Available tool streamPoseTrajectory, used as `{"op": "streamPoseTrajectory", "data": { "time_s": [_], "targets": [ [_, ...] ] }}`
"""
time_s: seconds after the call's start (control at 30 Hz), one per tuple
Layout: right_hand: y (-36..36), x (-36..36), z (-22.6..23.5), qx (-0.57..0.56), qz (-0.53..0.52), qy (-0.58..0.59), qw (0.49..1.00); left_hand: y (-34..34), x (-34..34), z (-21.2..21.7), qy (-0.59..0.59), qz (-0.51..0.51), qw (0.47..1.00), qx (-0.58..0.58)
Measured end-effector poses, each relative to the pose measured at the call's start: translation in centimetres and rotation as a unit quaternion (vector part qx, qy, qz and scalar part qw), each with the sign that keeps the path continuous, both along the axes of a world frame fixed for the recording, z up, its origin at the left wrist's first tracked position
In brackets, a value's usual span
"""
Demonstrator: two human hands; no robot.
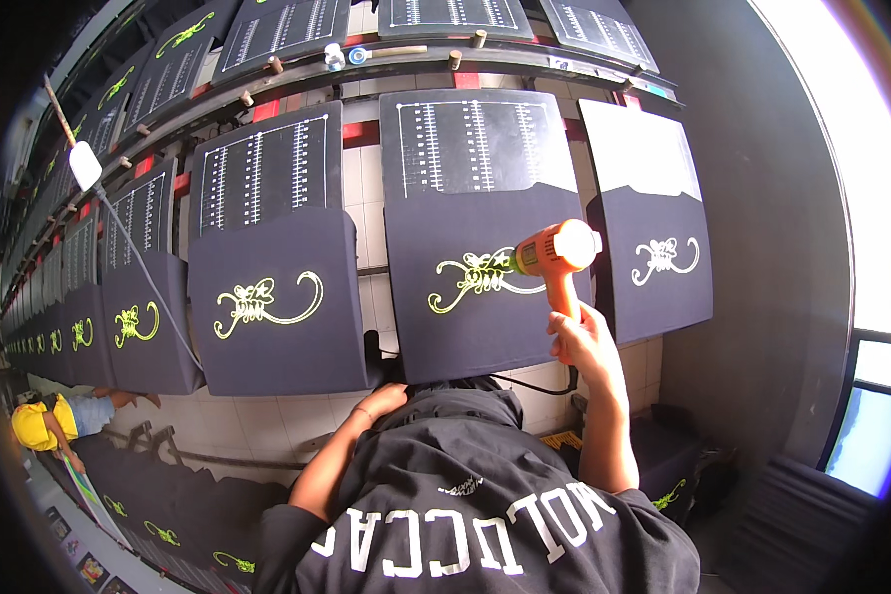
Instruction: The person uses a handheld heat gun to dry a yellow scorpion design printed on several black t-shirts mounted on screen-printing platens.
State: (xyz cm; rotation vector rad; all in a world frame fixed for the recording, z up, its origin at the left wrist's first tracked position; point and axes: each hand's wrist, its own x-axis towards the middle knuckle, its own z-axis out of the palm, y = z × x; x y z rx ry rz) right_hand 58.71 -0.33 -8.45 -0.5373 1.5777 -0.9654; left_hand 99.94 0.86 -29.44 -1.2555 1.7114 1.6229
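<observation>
My right hand (576,342) grips the handle of an orange heat gun (552,252). Its nozzle points left at a yellow-green scroll print (470,280) on the middle dark fabric panel (465,327). My left hand (379,398) rests by that panel's lower left corner, with its fingers partly hidden behind my black lettered shirt (465,495). A black cord (535,386) runs under the panel's lower edge.
Similar dark panels with the same print lie left (267,297) and right (663,257), in a long row curving away left. Boards with white ruled lines (475,144) sit above them. A person in a yellow cap (32,426) bends at the far left. A bright window (861,148) is on the right.
</observation>
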Motion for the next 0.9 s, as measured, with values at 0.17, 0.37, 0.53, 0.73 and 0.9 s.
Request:
{"op": "streamPoseTrajectory", "data": {
  "time_s": [0.17, 0.37, 0.53, 0.73, 0.9],
  "targets": [
    [1.2, -0.3, -1.4, -0.004, -0.011, 0.010, 1.000, -7.4, -3.9, 16.5, -0.039, -0.011, 0.991, 0.129],
    [1.0, 0.5, -0.2, 0.006, -0.013, 0.003, 1.000, -11.1, -5.2, 12.8, 0.202, 0.258, 0.903, -0.277],
    [0.1, 1.5, -0.5, 0.003, -0.016, 0.002, 1.000, -15.1, -8.1, 4.6, 0.179, 0.291, 0.862, -0.374],
    [-1.0, 2.0, -0.6, 0.008, -0.048, 0.003, 0.999, -15.7, -9.9, 2.9, 0.154, 0.263, 0.853, -0.424],
    [-1.6, 2.7, -1.3, -0.017, -0.071, 0.022, 0.997, -15.8, -9.9, 2.7, 0.164, 0.261, 0.851, -0.425]
  ]
}}
